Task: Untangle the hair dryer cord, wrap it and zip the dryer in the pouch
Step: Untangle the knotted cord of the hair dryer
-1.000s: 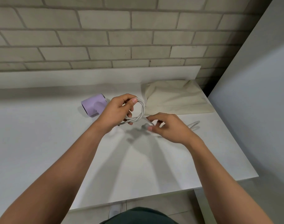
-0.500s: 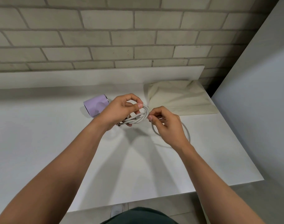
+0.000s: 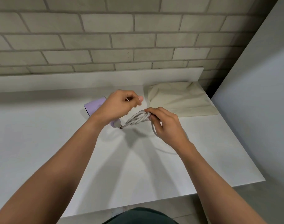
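Observation:
The lilac hair dryer [image 3: 94,105] lies on the white table [image 3: 57,143], mostly hidden behind my left wrist; its handle end [image 3: 115,124] shows below it. From that end the grey-white cord [image 3: 135,119] runs into a bundle of several loops, pinched at the far end by my right hand [image 3: 166,126]. A slack length of cord curves down on the table under my right wrist. My left hand [image 3: 118,105] hovers just above and left of the bundle, fingers loosely curled, thumb out, not touching it. The cream fabric pouch [image 3: 178,101] lies flat at the back right.
A low white upstand and a brick wall [image 3: 121,46] close off the back. A grey panel [image 3: 259,94] stands along the right. The table's front edge [image 3: 154,201] is near my body, its right edge just past the pouch.
My left hand has let go of the coiled loops and lifted up and left. My right hand moved in and now pinches the bundle, which has flattened toward the dryer's handle.

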Demonstrator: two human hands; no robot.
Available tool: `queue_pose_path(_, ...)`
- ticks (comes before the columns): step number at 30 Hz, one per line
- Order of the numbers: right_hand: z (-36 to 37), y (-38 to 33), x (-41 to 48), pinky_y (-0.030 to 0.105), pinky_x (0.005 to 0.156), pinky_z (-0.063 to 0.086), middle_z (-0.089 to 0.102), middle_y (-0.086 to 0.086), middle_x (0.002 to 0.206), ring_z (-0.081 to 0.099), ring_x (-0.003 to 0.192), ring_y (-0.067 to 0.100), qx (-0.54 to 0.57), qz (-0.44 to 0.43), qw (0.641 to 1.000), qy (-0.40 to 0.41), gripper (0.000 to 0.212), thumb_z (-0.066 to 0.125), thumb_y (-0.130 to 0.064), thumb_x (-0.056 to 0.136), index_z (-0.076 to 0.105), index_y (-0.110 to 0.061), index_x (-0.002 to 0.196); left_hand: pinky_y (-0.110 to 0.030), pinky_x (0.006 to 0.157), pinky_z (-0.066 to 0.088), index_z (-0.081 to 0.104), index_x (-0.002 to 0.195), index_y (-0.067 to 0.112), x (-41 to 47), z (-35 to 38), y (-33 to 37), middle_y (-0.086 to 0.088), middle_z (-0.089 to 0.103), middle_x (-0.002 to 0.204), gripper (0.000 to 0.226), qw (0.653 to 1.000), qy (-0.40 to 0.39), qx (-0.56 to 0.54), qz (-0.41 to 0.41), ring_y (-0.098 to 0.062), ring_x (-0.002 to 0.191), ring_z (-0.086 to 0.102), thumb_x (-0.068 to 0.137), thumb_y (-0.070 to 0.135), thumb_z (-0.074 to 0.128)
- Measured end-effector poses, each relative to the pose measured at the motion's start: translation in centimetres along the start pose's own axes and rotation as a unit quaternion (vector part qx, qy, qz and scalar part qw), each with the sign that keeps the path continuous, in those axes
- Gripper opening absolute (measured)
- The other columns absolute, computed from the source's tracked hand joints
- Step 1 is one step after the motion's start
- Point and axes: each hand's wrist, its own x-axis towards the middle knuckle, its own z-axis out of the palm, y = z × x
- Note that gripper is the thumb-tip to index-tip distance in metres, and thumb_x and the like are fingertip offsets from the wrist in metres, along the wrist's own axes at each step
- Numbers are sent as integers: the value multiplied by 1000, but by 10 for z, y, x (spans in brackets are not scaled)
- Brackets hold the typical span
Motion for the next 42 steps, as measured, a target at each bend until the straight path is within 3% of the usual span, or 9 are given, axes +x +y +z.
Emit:
queue_pose_path(2, -3, 1, 5, 24, 76, 53, 69, 1, 97, 63, 80, 15, -2, -12, 1000, 9, 25, 59, -3, 99, 71, -9, 121, -34, 53, 51, 70, 72, 22, -4, -6, 6, 4, 62, 64, 39, 995, -75, 72, -6, -14, 52, 54, 95, 53, 64)
queue_pose_path(6, -5, 2, 9, 32, 75, 56, 70, 0, 98, 64, 81, 16, -2, -21, 1000, 4, 26, 59, -5, 99, 71, -11, 121, -34, 52, 44, 71, 73, 19, -9, -10, 11, -3, 53, 60, 38, 985, -158, 73, -15, -20, 51, 46, 98, 46, 62)
queue_pose_path(12, -9, 9, 5, 37, 76, 58, 58, -5, 106, 65, 77, 16, 18, 32, 997, -63, 23, 68, -9, 93, 71, -12, 115, -30, 56, 49, 77, 92, 25, -10, -7, 4, 10, 66, 75, 19, 994, -110, 8, 12, -6, 57, 57, 102, 28, 62)
queue_pose_path(19, -17, 10, 10, 31, 75, 53, 69, -12, 103, 64, 80, 16, 54, 95, 990, -89, 15, 67, -18, 97, 70, -17, 112, -26, 60, 55, 69, 104, 0, -11, -9, -12, 0, 62, 81, 22, 980, -63, -188, 10, -11, 70, 58, 105, 16, 55)
queue_pose_path(25, -20, 9, 13, 45, 75, 55, 69, -12, 100, 64, 84, 18, -38, 56, 991, -113, 21, 62, -30, 98, 71, -25, 115, -29, 74, 56, 70, 117, 29, -9, -12, -7, 10, 68, 94, 23, 998, -47, 21, 40, -11, 80, 68, 100, 19, 57)
queue_pose_path(29, -23, 4, 20, 40, 72, 54, 69, -12, 104, 64, 86, 18, -88, 35, 988, -121, 23, 60, -32, 98, 71, -27, 117, -22, 80, 44, 70, 125, 23, -3, -8, 10, 5, 68, 101, 28, 942, -59, 258, 205, -10, 86, 60, 100, 32, 62)
queue_pose_path(33, -25, 3, 23, 38, 71, 53, 66, -13, 99, 60, 82, 13, -87, 42, 990, -106, 22, 58, -35, 98, 70, -27, 114, -40, 74, 53, 75, 105, 25, -1, -6, 16, 7, 70, 90, 33, 913, -53, 324, 241, -14, 81, 61, 102, 41, 47)
queue_pose_path(39, -30, 6, 16, 40, 76, 52, 61, -16, 93, 60, 82, 11, 28, 110, 987, -111, 13, 62, -34, 99, 72, -26, 101, -23, 67, 55, 70, 98, 16, -8, -9, 10, 7, 72, 74, 19, 978, 113, 77, 158, -9, 68, 67, 105, 25, 55)
queue_pose_path(42, -35, 9, 18, 39, 77, 51, 62, -13, 91, 59, 81, 12, 21, 125, 983, -135, 13, 63, -32, 100, 74, -25, 98, -22, 75, 52, 67, 100, 16, -3, -15, -7, 6, 75, 83, 19, 988, 90, 91, 84, -9, 79, 69, 106, 24, 51)
